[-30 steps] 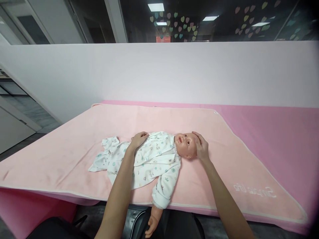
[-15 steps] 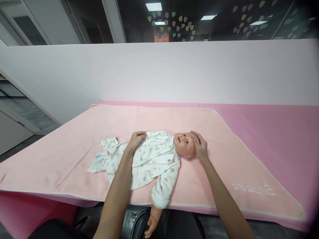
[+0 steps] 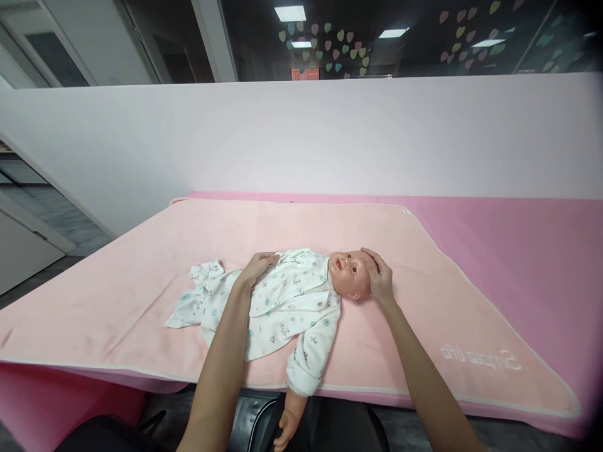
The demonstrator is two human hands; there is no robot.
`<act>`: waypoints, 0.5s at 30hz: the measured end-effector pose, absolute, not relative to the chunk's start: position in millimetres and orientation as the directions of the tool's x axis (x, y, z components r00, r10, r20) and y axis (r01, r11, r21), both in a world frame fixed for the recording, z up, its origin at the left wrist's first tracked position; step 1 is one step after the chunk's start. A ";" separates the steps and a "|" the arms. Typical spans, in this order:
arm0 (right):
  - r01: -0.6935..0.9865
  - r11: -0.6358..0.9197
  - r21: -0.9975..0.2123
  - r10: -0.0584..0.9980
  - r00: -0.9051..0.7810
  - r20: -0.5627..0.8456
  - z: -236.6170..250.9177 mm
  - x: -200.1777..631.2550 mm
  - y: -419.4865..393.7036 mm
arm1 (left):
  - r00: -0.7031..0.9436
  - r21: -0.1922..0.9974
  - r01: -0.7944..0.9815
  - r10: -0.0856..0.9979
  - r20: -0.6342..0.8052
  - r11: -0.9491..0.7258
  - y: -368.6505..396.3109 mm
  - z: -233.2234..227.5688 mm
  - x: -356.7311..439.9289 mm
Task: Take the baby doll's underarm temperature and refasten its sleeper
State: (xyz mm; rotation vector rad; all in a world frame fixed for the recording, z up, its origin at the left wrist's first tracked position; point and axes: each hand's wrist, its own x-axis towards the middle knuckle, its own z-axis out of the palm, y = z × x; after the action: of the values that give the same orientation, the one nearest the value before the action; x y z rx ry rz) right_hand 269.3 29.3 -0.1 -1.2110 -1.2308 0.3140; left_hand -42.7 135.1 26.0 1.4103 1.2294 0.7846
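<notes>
A baby doll [image 3: 351,274] lies on its back across a peach blanket [image 3: 424,326], head to the right. It wears a white printed top [image 3: 294,295] and matching trousers [image 3: 202,301]. One doll arm [image 3: 291,415] hangs past the near edge of the blanket. My left hand [image 3: 259,265] rests flat on the doll's clothes around the waist, fingers stretched out. Against the top of the doll's head lies my right hand [image 3: 380,276], its fingers extended over the forehead and crown. The doll's far arm is not visible.
The blanket covers a pink table surface [image 3: 541,251] beside a white wall [image 3: 301,135]. Dark glass with heart stickers [image 3: 339,47] is above the wall. A black chair [image 3: 113,433] stands below the near edge.
My left hand has shifted very slightly on the doll's clothes. My right hand and the doll look the same.
</notes>
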 end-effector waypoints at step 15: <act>0.377 0.393 -0.839 0.757 0.385 0.528 -2.0 270.4 28.9 | 0.126 0.963 0.203 0.971 -0.203 0.175 135.1 26.8 -42.2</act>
State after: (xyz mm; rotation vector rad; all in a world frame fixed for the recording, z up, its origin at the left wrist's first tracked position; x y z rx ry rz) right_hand 270.4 28.9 -2.0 -1.2100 -1.2179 0.3380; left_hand -42.2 135.1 26.8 1.2660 1.3202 0.8633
